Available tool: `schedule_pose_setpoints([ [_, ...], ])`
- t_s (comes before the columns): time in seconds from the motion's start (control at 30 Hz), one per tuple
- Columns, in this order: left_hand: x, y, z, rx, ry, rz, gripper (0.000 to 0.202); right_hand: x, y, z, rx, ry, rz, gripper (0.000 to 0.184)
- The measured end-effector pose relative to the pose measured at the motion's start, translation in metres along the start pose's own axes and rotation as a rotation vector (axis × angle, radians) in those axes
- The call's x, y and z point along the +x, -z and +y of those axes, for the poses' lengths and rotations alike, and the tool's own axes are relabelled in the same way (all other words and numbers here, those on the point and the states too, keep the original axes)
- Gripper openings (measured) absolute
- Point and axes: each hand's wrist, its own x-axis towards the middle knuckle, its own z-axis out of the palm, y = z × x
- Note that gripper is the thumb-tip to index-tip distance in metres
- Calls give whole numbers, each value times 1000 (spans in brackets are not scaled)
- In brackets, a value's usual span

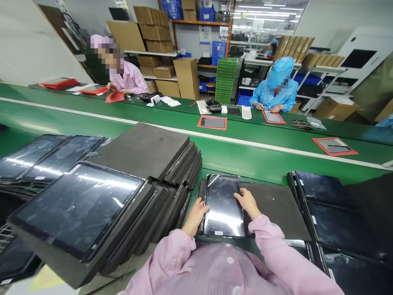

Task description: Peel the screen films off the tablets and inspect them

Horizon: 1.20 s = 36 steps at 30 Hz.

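In front of my body lies a black tablet screen (223, 205) with a glossy face and a small white label at its near edge. My left hand (195, 214) grips its left edge, with the thumb reaching over the rim. On the opposite edge, my right hand (247, 202) holds the screen with fingertips over its glass. Under and right of it is a dark foam sheet (276, 205). What lies directly beneath the screen is mostly hidden.
Left of me rise stacked dark foam trays (147, 143), with a large screen (82, 205) on the nearer stack. More screens (337, 225) fill trays at right. Beyond runs a green conveyor belt (260, 149) carrying a red-framed panel (212, 122). Two co-workers sit across it.
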Motion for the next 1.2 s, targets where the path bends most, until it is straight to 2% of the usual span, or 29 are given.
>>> schedule_pose_setpoints([
  [0.1,1,2,5,-11,26,-26,70,3,-2,-2,-33,-61,-25,25],
  [0.27,-1,1,13,26,37,-68,73,2,-4,-6,85,-144,-172,25],
  [0.33,-1,0,15,53,31,-75,75,0,-5,-6,160,-142,-182,24],
  [0.5,8,1,23,119,-35,-57,82,-19,-2,-8,400,-64,-216,38],
  [0.57,10,-1,30,118,-128,-11,82,-33,3,-10,480,-20,-229,44],
  [0.67,6,-8,38,53,-304,-10,60,-55,17,-11,555,73,-271,52],
  [0.73,-1,-14,38,11,-396,-36,45,-64,30,-11,527,143,-309,53],
  [0.8,-9,-20,36,-2,-444,-46,41,-65,45,-10,427,250,-309,48],
  [0.87,-15,-26,33,-1,-533,-68,41,-61,56,-8,323,431,-256,43],
  [0.93,-16,-31,32,4,-722,-118,40,-55,64,-7,275,634,-192,42],
  [1.0,-15,-33,33,13,-929,-163,39,-49,67,-7,274,769,-143,44],
  [1.03,-15,-34,34,22,-1009,-169,42,-48,67,-7,282,810,-139,45],
  [1.13,-15,-35,36,56,-1129,-158,59,-48,67,-11,347,866,-196,53],
  [1.2,-18,-36,36,54,-1146,-170,65,-50,64,-13,407,855,-232,54],
])
